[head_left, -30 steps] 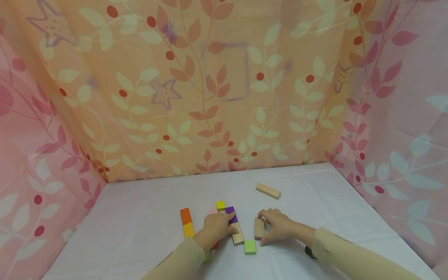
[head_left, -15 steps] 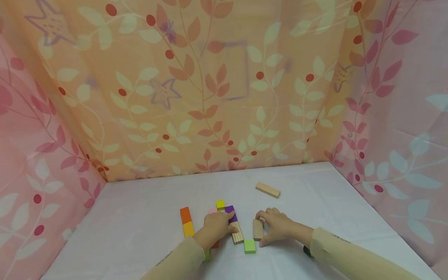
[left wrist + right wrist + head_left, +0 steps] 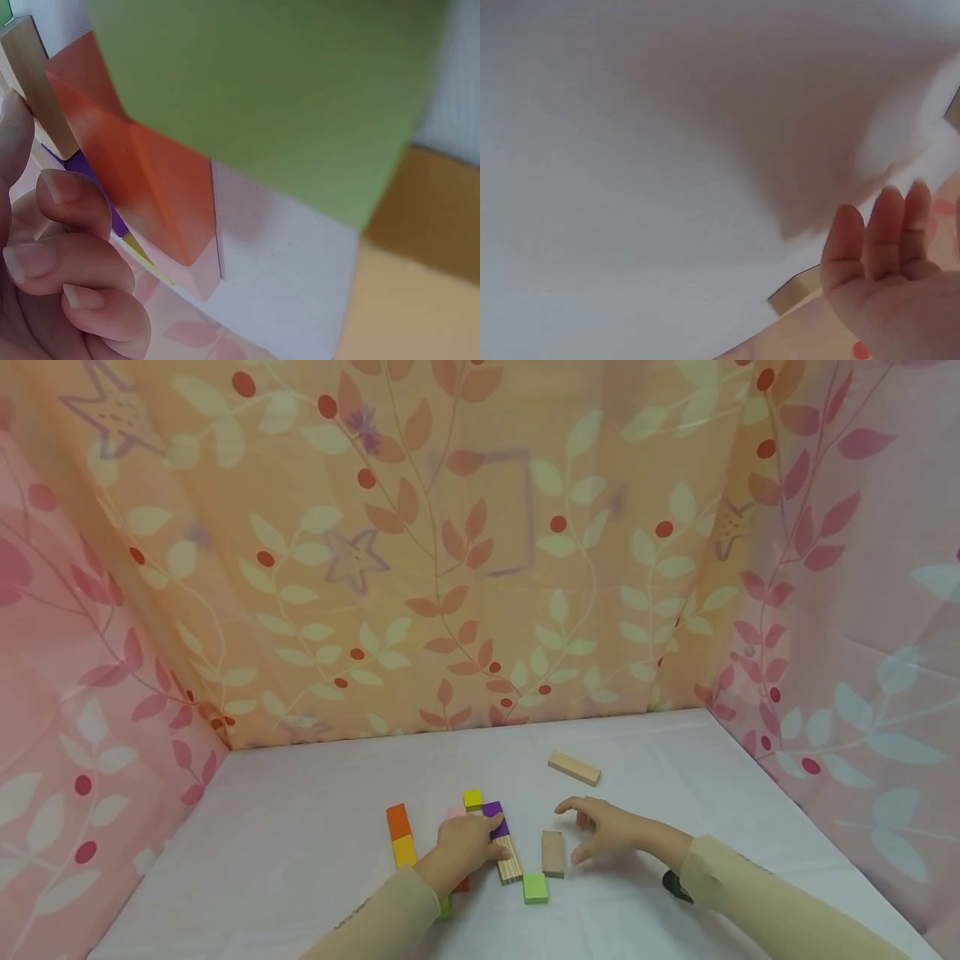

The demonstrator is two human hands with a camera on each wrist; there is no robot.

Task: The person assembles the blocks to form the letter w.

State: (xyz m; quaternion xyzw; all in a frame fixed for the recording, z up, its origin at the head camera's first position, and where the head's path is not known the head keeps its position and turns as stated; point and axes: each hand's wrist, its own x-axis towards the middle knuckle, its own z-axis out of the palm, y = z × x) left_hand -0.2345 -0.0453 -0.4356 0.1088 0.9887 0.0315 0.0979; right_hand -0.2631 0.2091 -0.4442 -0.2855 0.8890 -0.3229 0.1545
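Observation:
My left hand (image 3: 465, 845) rests over the middle group of blocks. Its index finger touches the purple block (image 3: 492, 814), and its thumb lies on the striped wooden block (image 3: 508, 862). In the left wrist view its other fingers are loosely bent beside a red-orange block (image 3: 150, 180). My right hand (image 3: 611, 827) hovers right of a plain wooden block (image 3: 552, 853), apart from it, fingers spread with nothing between them. A light green block (image 3: 535, 887) lies between the striped and plain ones. Part of the group is hidden beneath my left hand and sleeve.
An orange block (image 3: 398, 821) and a yellow-orange block (image 3: 404, 851) form a row at left. A small yellow block (image 3: 472, 799) and a pink block (image 3: 456, 812) lie behind my left hand. Another wooden block (image 3: 574, 767) lies farther back. Patterned cloth (image 3: 480, 610) walls the white table.
The plain wooden block shifted slightly left and nearer me, then my right hand released it and drew back to the right. My left hand stays in place.

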